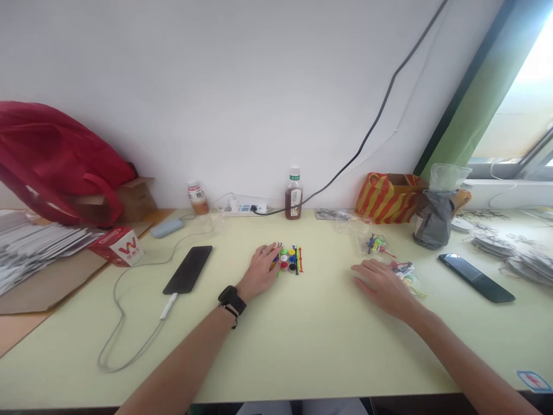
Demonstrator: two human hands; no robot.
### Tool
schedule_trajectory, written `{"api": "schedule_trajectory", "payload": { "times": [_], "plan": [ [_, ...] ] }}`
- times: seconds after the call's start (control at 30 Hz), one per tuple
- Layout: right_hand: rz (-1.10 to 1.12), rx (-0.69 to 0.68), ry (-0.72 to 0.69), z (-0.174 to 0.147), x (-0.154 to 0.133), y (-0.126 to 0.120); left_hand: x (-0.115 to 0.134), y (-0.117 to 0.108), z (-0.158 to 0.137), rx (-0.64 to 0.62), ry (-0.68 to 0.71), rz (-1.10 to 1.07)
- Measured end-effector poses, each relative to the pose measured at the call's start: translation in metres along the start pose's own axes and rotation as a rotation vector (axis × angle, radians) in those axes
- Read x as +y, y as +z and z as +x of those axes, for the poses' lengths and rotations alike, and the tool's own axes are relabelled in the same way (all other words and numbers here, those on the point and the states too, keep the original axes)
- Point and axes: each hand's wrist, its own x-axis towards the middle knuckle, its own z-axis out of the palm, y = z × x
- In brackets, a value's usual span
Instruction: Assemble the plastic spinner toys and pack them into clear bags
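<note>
My left hand (261, 268), with a black watch on the wrist, rests on the table at a small group of colourful round pieces (288, 260). Its fingers are stretched out over the left part of the group and hide some of it. Slim arrow-like sticks (299, 260) in yellow, red and black stand along the group's right side. To the right, my right hand (378, 282) lies palm down with its fingers apart and nothing visible in it. Just beside it is a clear bag of small coloured parts (406, 275); another such bag (377, 244) lies behind.
Phones (188, 270) (476, 278) lie left and right, the left one on a white cable (123, 311). At the wall stand a brown drink bottle (294, 196), a power strip (244, 207) and a striped bag (386, 197). Paper stacks (47, 248) and a red box (116, 246) are at left.
</note>
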Motion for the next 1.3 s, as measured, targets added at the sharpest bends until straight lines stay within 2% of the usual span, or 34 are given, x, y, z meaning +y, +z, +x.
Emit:
{"api": "schedule_trajectory", "payload": {
  "times": [0.1, 0.2, 0.27, 0.37, 0.47, 0.57, 0.8, 1.1, 1.2, 1.3],
  "plan": [
    [0.219, -0.009, -0.07, 0.028, -0.044, 0.011, -0.001, 0.002, 0.0, 0.0, -0.005, 0.015],
    [0.334, -0.017, -0.188, 0.059, -0.085, 0.031, -0.002, 0.002, 0.001, 0.006, 0.007, 0.033],
    [0.349, -0.005, -0.23, 0.08, -0.103, 0.045, -0.003, 0.002, 0.001, 0.007, 0.04, 0.04],
    [0.357, 0.036, -0.246, 0.108, -0.114, 0.06, -0.005, 0.001, 0.002, -0.003, 0.085, 0.038],
    [0.364, 0.014, -0.261, 0.125, -0.116, 0.066, -0.007, 0.001, 0.003, -0.014, 0.08, 0.028],
    [0.367, 0.0, -0.23, 0.127, -0.116, 0.066, -0.007, 0.001, 0.003, -0.007, 0.081, 0.014],
    [0.398, -0.009, -0.202, 0.116, -0.111, 0.058, -0.005, 0.001, 0.0, 0.006, 0.045, 0.032],
    [0.384, -0.085, -0.201, 0.09, -0.097, 0.053, -0.006, 0.001, 0.007, 0.057, 0.086, 0.086],
    [0.373, -0.066, -0.154, 0.086, -0.087, 0.052, -0.015, -0.002, 0.016, 0.024, 0.119, 0.092],
    [0.368, -0.069, -0.046, 0.085, -0.072, 0.051, -0.023, -0.007, 0.025, -0.009, 0.1, 0.095]
  ]
}}
